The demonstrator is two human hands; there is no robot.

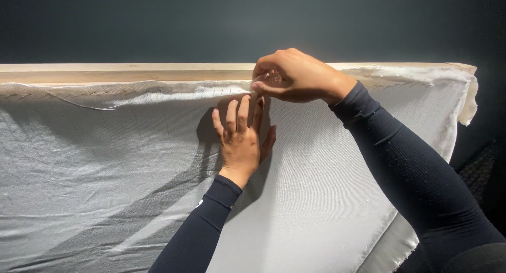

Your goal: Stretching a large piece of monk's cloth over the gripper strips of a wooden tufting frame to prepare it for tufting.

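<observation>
A large white canvas cloth [105,167] hangs over a pale wooden frame bar [126,72] that runs across the top. My left hand [241,138] lies flat on the cloth just below the bar, fingers spread and pointing up. My right hand [295,75] reaches over from the right and pinches the frayed top edge of the cloth [174,91] against the bar, fingers closed on it. Both arms wear dark long sleeves.
A dark wall [253,20] stands behind the frame. The cloth wraps around the frame's right corner [466,88] and hangs loose there. A frayed lower edge of cloth [392,241] shows at the bottom right, with a dark textured floor [482,173] beyond.
</observation>
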